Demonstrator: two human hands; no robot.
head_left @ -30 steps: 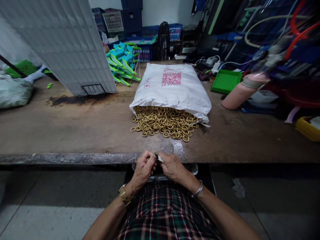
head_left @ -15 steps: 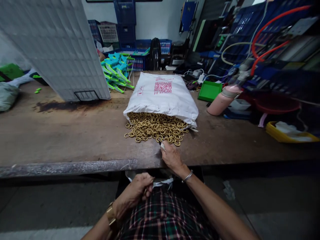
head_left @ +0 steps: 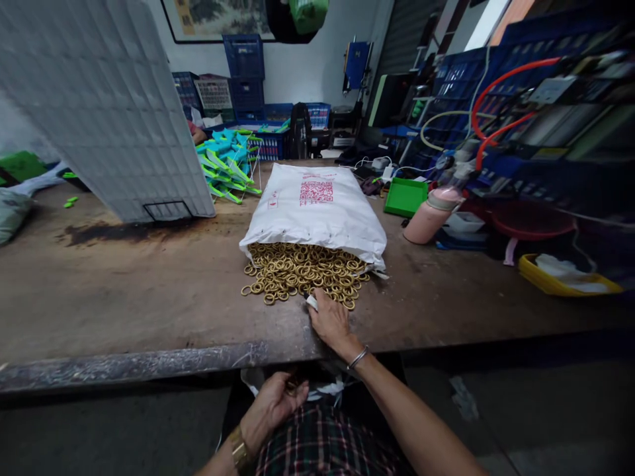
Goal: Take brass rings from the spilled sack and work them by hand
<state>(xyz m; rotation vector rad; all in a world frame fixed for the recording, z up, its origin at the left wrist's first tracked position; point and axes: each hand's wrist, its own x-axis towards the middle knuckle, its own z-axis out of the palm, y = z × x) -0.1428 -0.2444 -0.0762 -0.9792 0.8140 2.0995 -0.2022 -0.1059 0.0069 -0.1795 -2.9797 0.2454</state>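
Many brass-coloured rings (head_left: 297,271) spill from the mouth of a white sack (head_left: 317,215) printed with a red QR code. My right hand (head_left: 331,320) reaches to the near edge of the heap, its fingers bent down among the rings. At its thumb side is a small white thing with a dark tip (head_left: 311,301), apparently gripped. Below the table edge, my left hand (head_left: 272,403) is half curled over my lap. Small brownish things show at its fingers, too dim to name. White plastic (head_left: 325,391) lies beside it, over the lap.
A tall pale ribbed panel (head_left: 109,112) stands on the wooden table (head_left: 149,284) at left. Teal and lime-green pieces (head_left: 228,162) are piled behind. To the right are a green tray (head_left: 405,197), a pink bottle (head_left: 429,218) and a yellow tray (head_left: 560,277).
The view has tilted up, so the table sits lower in it. My right hand has moved slightly further in to the rings. The left hand has turned and its fingers have loosened.
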